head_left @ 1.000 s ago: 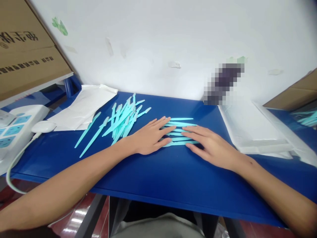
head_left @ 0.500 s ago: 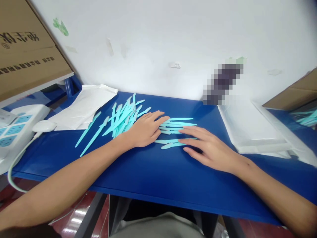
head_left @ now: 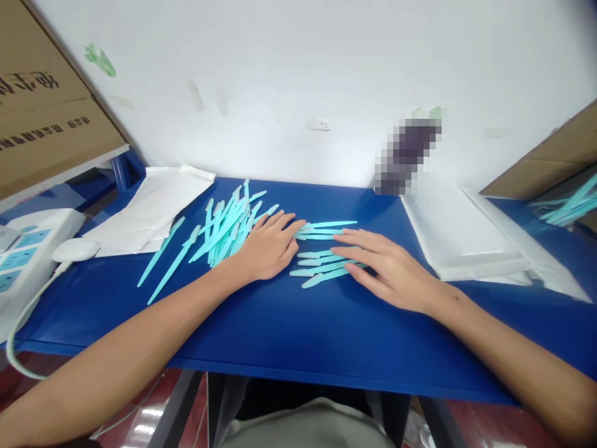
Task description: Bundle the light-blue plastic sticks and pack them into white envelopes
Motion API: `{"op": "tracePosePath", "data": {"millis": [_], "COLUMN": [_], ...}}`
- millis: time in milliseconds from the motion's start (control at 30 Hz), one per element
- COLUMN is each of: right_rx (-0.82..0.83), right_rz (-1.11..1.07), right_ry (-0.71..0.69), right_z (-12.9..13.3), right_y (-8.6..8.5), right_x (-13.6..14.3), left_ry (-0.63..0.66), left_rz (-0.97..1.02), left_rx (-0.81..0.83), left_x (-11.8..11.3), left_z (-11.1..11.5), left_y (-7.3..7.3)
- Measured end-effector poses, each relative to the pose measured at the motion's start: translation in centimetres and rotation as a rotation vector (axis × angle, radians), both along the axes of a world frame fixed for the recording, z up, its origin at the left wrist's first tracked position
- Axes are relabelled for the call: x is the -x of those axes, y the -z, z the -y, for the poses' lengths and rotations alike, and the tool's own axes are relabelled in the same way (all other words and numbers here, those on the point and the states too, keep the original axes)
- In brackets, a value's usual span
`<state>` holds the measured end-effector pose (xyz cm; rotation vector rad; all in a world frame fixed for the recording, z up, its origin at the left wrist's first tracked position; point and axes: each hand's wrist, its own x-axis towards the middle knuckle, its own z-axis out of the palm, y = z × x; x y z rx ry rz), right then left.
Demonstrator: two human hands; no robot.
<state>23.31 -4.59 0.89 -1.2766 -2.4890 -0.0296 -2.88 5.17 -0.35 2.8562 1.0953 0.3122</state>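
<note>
Several turquoise sticks with pale covered tips lie side by side in a loose row point(head_left: 321, 272) on the blue table point(head_left: 280, 330), between my hands. My left hand point(head_left: 270, 246) is open, palm down, its fingertips on the left ends of the upper sticks. Over the right ends of the row rests my right hand point(head_left: 389, 267), open with fingers spread and touching the sticks. A jumbled pile of the same sticks point(head_left: 228, 224) lies left of my left hand, partly behind it. Two separate sticks point(head_left: 175, 264) lie further left.
White bags lie at the back left point(head_left: 153, 205) and at the right point(head_left: 471, 236). A power strip point(head_left: 41, 249) with a white plug and cable sits at the left edge. Cardboard boxes stand on both sides, before a white wall.
The sticks between my hands have spread into two small groups with a gap between them. My right hand has shifted slightly on them. The view has moved a little.
</note>
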Motion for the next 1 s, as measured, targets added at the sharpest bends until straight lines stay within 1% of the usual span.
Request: {"op": "tracePosePath", "data": {"millis": [100, 200, 333, 400, 467, 533, 600, 667, 700, 767, 867, 1000], "right_rx": [0.052, 0.101, 0.058, 0.023, 0.007, 0.02, 0.054, 0.098, 0.123, 0.176, 0.264, 0.324], "right_rz": [0.074, 0.098, 0.045, 0.004, -0.017, -0.003, 0.037, 0.079, 0.095, 0.117, 0.13, 0.13], "right_ry": [0.047, 0.056, 0.055, 0.078, 0.114, 0.126, 0.11, 0.095, 0.095, 0.114, 0.174, 0.221], "right_z": [-0.7, -1.0, -0.7, -0.6, -0.7, -0.9, -1.0, -1.0, -1.0, -1.0, -1.2, -1.7], "right_y": [0.1, 0.1, -0.1, -0.2, -0.2, -0.1, 0.1, 0.3, 0.4, 0.3, 0.1, 0.0], "right_x": [0.1, -0.2, -0.9, -1.1, -0.9, -0.6, -0.1, 0.2, 0.2, 0.1, -0.4, -1.2], "left_ry": [0.0, 0.008, 0.011, 0.007, -0.016, -0.08, -0.177, -0.244, -0.256, -0.246, -0.207, -0.093], "left_rz": [0.0, 0.031, 0.043, 0.026, 0.004, -0.013, -0.025, -0.039, -0.047, -0.066, -0.082, -0.072], "left_rx": [0.026, 0.051, 0.039, -0.012, -0.103, -0.217, -0.324, -0.392, -0.406, -0.39, -0.312, -0.183], "left_x": [0.0, 0.2, 0.1, 0.0, -0.2, -0.1, 0.1, 0.5, 0.6, 0.8, 0.6, 0.2], "left_z": [-0.1, -0.3, -0.2, 0.0, 0.2, 0.1, -0.3, -0.7, -0.9, -1.2, -1.2, -1.0], "left_y": [0.1, 0.3, 0.5, 0.4, 0.1, -0.4, -0.8, -1.1, -1.1, -1.0, -0.7, -1.0]}}
